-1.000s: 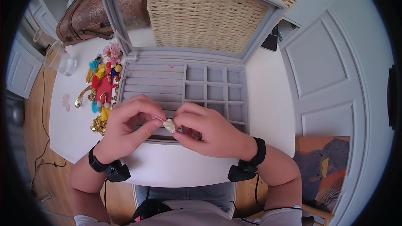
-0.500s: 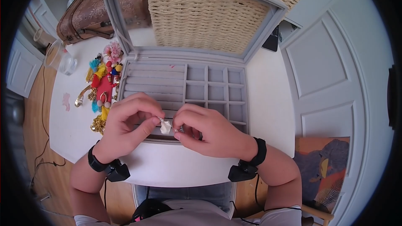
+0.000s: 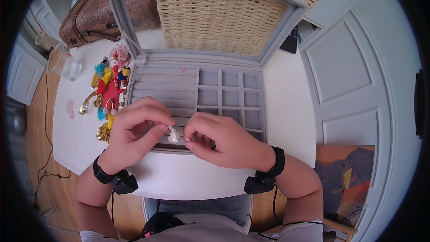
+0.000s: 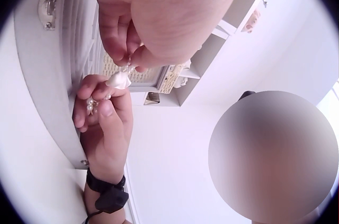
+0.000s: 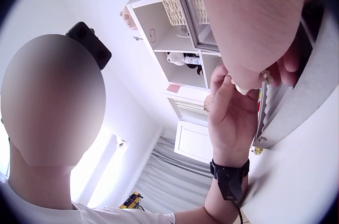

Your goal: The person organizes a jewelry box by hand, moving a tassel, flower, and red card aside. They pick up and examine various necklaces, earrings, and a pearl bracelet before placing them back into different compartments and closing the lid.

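1 pearly pc [image 3: 174, 136] in L hand [image 3: 136, 134], beads [image 4: 91, 105] in R hand [image 3: 226, 142] part-hidden.

The open grey jewellery box [image 3: 230, 65] has paler grey compartments; upper left of the frame, a brown suitcase [image 3: 96, 15] bears a flowery pattern. The table [image 3: 188, 179] is white.
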`<state>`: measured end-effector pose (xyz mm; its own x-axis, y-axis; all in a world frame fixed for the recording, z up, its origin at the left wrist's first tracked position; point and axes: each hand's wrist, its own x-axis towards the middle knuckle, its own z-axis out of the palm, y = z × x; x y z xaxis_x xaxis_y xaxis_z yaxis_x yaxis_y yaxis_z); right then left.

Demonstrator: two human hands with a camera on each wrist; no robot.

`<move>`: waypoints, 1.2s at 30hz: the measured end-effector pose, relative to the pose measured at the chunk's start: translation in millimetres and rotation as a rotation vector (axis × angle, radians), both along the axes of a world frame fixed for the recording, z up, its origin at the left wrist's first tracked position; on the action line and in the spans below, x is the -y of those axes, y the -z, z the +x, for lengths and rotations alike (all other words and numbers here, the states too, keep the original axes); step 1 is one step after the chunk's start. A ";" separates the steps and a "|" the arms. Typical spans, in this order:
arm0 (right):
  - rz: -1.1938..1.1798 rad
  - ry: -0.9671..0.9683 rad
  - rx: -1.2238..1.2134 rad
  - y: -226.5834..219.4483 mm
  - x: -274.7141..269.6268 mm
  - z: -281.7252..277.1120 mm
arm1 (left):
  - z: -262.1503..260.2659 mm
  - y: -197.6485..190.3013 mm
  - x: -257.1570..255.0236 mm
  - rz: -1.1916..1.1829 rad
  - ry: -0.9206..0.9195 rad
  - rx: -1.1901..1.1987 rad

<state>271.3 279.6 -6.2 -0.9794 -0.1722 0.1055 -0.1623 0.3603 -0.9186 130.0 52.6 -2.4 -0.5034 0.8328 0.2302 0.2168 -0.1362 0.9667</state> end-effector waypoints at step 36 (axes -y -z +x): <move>0.007 0.047 -0.005 -4.7 -1.6 0.2 | -0.9 -1.9 -0.4 -0.058 -0.015 0.051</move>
<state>271.5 281.3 -1.5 -0.9859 -0.1265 0.1095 -0.1496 0.3742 -0.9152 129.1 53.0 -0.5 -0.5258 0.8362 0.1559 0.1687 -0.0771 0.9826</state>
